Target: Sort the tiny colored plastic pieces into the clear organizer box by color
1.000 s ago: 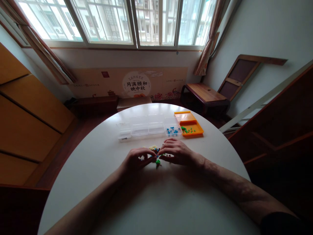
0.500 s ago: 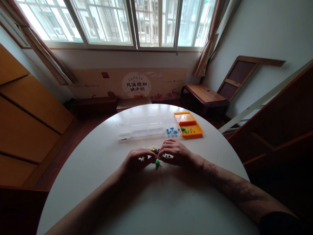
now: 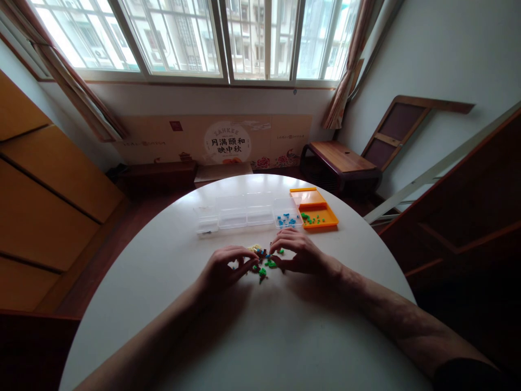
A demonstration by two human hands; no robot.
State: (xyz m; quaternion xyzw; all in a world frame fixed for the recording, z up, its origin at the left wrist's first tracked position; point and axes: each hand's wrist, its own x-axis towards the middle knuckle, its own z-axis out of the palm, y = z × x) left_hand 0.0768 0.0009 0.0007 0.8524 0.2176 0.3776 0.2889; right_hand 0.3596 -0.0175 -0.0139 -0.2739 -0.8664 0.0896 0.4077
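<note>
A small pile of tiny building bricks, green, blue, brown and pale yellow, lies on the white round table between my hands. My left hand (image 3: 228, 265) is at the pile's left side, thumb and forefinger pinched close together; whatever is in that pinch is too small to make out. On the right side, my right hand (image 3: 300, 252) curves in with its fingertips closed at a small blue brick (image 3: 267, 256). Green bricks (image 3: 262, 271) lie just below the fingertips, and pale yellow bricks (image 3: 255, 248) lie behind them. Part of the pile is hidden by the fingers.
Beyond my hands stands a clear compartment box (image 3: 233, 219), with blue bricks (image 3: 287, 221) in its right section. An orange tray (image 3: 331, 218) with green bricks (image 3: 312, 218) adjoins it. The table (image 3: 244, 342) has a curved edge. A wooden stool (image 3: 342, 155) stands behind it at right.
My hands were together at the fingertips over the pile and have moved slightly apart. More of the green and brown bricks between them now shows.
</note>
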